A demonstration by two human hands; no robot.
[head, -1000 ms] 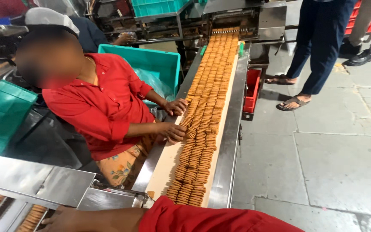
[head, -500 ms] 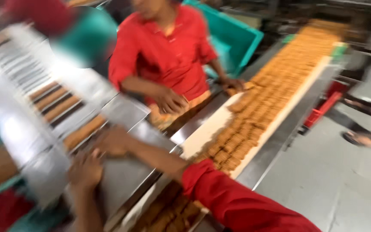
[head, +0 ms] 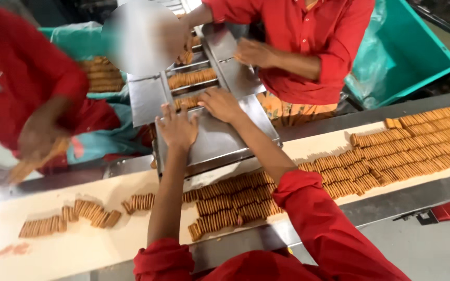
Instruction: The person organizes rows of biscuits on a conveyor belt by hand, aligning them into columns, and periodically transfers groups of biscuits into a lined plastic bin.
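Fingers of the right hand (head: 221, 104) are curled down onto a biscuit row (head: 186, 102) lying in a channel of the steel tray (head: 220, 140); whether the row is pinched or only pressed cannot be told. The left hand (head: 177, 129) is laid flat on the tray just below that row, fingers spread and open, nothing held. Both forearms are stretched out from red sleeves (head: 308, 208) at the lower edge of the view, reaching over the belt (head: 131, 229) to the tray.

The touched row is made of biscuits standing on edge, packed face to face; its long axis runs across the tray, from left to right, slightly tilted upward to the right. A second row (head: 192, 78) is set in the next channel above it, parallel.

Beyond the tray, a co-worker in a red shirt (head: 308, 47) is seen, one hand (head: 253, 52) held at the tray's far right edge. Left of the tray, another person's blurred hand (head: 37, 138) is seen. Right of the tray and behind the co-worker, a teal crate (head: 417, 57) is placed. Below the tray, loose stacks (head: 235, 203) of biscuits are spread on the belt, with denser rows (head: 417, 140) lying to the right.
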